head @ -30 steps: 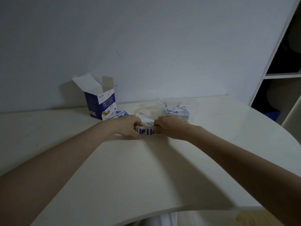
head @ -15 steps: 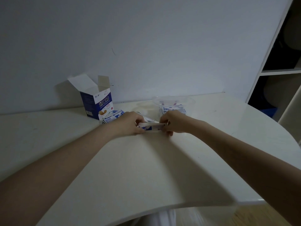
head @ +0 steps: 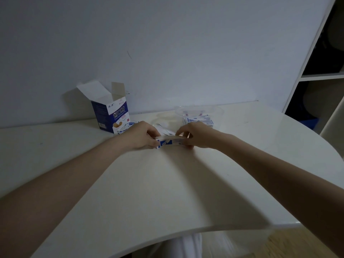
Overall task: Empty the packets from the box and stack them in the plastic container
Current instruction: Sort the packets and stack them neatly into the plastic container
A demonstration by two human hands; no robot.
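On the pale worktop (head: 167,183), left hand (head: 142,135) and right hand (head: 195,135) each pinching an end of a packet bundle (head: 170,142) — grip clenched on it, open box (head: 111,116) behind left, plastic container (head: 200,113) behind right — packets inside.

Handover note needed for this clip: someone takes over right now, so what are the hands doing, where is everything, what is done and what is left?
Left hand and right hand each grip one end of a small bundle of packets, low over the table.
Box stands open, back left.
Plastic container, back right, already holds a stack of packets.
Loose packets lie between box and container.
Left: put this bundle in the container, then the loose ones. Whether the box is empty cannot be seen.
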